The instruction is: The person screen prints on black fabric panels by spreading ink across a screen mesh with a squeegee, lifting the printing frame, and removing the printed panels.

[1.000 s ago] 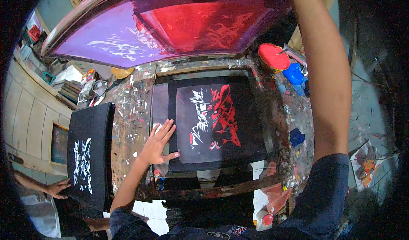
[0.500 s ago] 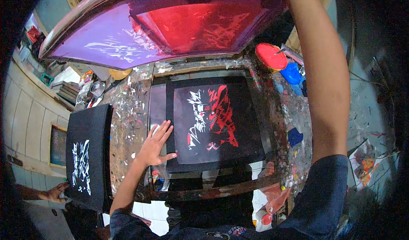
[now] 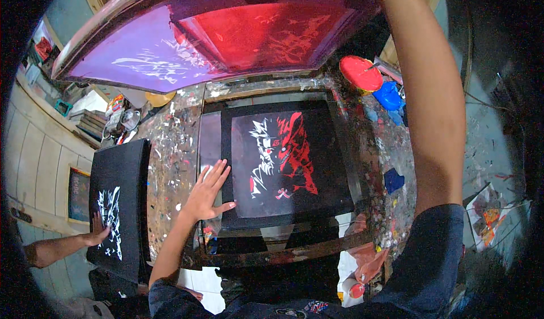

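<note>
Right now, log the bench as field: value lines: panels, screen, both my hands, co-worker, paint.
centre panel: black, flat, white and red print
left panel: black, white print
screen: framed, purple and red, tilted up past the centre panel
left hand: palm down, fingers spread, at the centre panel's left edge
right hand: out of view; right arm extends to the top edge
co-worker's hand: on the left panel
paint: red-topped round container, far right

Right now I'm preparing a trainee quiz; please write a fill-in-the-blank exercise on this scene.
The left hand lies at the ____ edge of the central black cloth. That cloth's print is white and ____. The other person's hand lies over a design coloured ____. The raised screen is red mainly on its ____ side.

left; red; white; right
</note>
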Demonstrator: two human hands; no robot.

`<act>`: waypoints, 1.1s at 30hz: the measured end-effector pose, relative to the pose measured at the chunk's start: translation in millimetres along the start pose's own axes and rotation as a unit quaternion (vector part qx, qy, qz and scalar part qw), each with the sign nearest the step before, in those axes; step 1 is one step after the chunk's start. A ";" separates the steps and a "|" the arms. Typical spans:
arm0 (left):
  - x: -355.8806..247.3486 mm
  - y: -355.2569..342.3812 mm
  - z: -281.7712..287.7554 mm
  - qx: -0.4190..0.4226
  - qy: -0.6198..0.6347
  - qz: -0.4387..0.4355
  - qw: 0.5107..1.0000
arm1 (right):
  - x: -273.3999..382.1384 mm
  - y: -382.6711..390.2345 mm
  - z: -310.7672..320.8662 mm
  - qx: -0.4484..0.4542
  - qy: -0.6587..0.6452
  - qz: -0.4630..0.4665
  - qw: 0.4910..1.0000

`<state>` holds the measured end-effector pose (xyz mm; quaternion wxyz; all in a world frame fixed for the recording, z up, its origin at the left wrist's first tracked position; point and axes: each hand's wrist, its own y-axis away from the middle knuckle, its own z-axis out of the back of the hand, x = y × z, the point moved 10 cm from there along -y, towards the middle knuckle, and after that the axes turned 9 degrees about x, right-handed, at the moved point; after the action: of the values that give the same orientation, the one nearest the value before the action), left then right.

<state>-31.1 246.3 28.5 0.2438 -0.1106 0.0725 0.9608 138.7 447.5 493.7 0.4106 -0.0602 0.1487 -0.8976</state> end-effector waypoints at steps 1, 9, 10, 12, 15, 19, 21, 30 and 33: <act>0.2 0.0 0.8 0.001 -0.003 0.001 1.000 | -1.8 1.4 0.5 0.003 -0.001 -0.014 1.000; 3.2 3.4 -2.7 0.002 -0.008 0.003 1.000 | 8.9 5.6 2.4 -0.009 -0.018 0.017 1.000; 3.6 5.0 -2.6 0.004 -0.007 0.005 1.000 | 8.2 5.8 3.9 -0.013 -0.015 0.017 1.000; 3.6 5.4 -1.6 0.004 -0.007 0.006 1.000 | 9.5 8.7 3.3 0.003 -0.021 0.018 1.000; 1.3 5.9 2.9 0.001 0.030 0.005 1.000 | 4.6 4.3 -2.4 0.026 -0.031 0.020 0.999; -0.4 10.5 -0.4 0.020 -0.002 -0.001 1.000 | 1.1 2.0 -1.6 0.012 -0.040 0.003 0.999; 0.1 11.0 1.6 0.016 -0.007 0.003 1.000 | 2.5 -0.8 -0.3 0.004 -0.038 0.012 0.999; -14.7 22.6 -2.2 0.004 0.061 0.019 0.998 | 22.8 22.9 0.5 0.038 -0.081 0.021 0.996; -42.9 30.9 -1.8 -0.016 0.075 0.060 0.995 | 21.3 22.3 -2.1 0.037 -0.071 0.012 0.997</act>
<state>-9.0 199.6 40.0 0.1778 -0.1814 0.0820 0.9637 140.3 418.1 484.4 0.4324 -0.1071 0.0863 -0.8911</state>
